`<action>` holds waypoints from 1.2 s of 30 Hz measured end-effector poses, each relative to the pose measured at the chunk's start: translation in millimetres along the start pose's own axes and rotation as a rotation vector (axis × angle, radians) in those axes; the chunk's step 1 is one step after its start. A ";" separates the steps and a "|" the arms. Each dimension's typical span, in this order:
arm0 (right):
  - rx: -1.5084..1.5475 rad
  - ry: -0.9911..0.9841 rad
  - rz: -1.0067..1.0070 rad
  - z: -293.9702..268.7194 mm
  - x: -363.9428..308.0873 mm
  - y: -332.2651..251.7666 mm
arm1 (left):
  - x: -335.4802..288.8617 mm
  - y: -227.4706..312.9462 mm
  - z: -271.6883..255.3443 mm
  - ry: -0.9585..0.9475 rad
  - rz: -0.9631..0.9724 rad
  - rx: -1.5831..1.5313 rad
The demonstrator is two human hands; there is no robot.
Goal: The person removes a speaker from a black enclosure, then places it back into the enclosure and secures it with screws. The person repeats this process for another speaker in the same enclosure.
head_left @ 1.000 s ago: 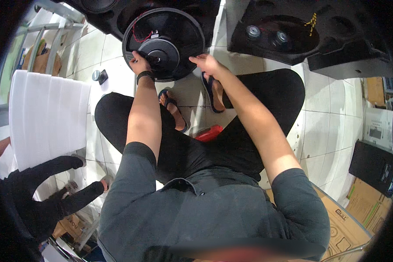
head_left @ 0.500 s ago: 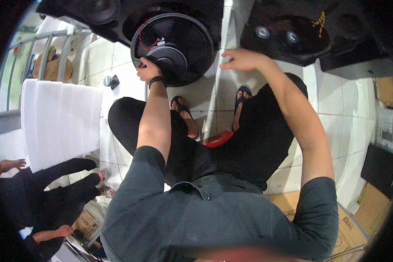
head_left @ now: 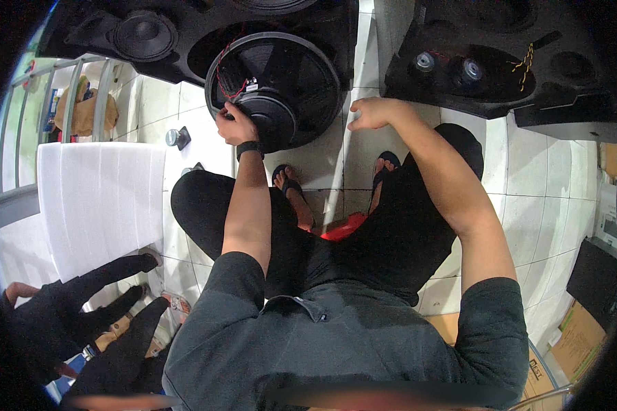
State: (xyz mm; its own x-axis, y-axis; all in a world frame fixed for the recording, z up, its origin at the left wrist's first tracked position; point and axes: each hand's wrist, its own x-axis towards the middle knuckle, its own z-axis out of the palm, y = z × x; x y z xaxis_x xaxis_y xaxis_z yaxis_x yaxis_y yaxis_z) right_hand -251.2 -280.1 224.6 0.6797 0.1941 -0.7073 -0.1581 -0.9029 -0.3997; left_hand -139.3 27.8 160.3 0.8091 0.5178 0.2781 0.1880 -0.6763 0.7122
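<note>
A large round black speaker driver (head_left: 315, 89) leans, its back and magnet toward me, against a black speaker cabinet (head_left: 185, 58). A red wire (head_left: 221, 65) runs to the white terminal on its frame. My left hand (head_left: 236, 127), with a dark band at the wrist, is closed on the edge of the driver's magnet; some of its fingers are hidden behind it. Just right of the driver, my right hand (head_left: 376, 113) hovers over the floor gap between the cabinets. Its thumb and forefinger curve apart, and nothing shows between them.
A second black cabinet (head_left: 452, 96) at the right holds small silver-backed drivers (head_left: 471, 69) and yellow-black wires (head_left: 526, 65). On the floor at left stands a small silver-and-black part (head_left: 177, 138), near white foam sheets (head_left: 103, 205). People in dark trousers (head_left: 110, 274) are at lower left.
The view has shifted, so the cabinets sit lower. My left hand keeps hold of the magnet. My right hand has curled its fingers somewhat. Another person's legs show more at lower left.
</note>
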 end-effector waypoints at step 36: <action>0.022 -0.425 0.003 24.2 48.5 14.3 | 23.0 34.8 0.8 -0.133 0.002 0.233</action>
State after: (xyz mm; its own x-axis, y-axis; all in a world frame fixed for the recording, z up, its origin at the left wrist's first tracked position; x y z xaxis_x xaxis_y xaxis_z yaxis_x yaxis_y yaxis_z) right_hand -237.8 -274.3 170.5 0.3244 0.3363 -0.8841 -0.1781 -0.8962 -0.4063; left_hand -113.7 15.8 191.0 0.8730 0.4528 0.1812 0.2965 -0.7878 0.5399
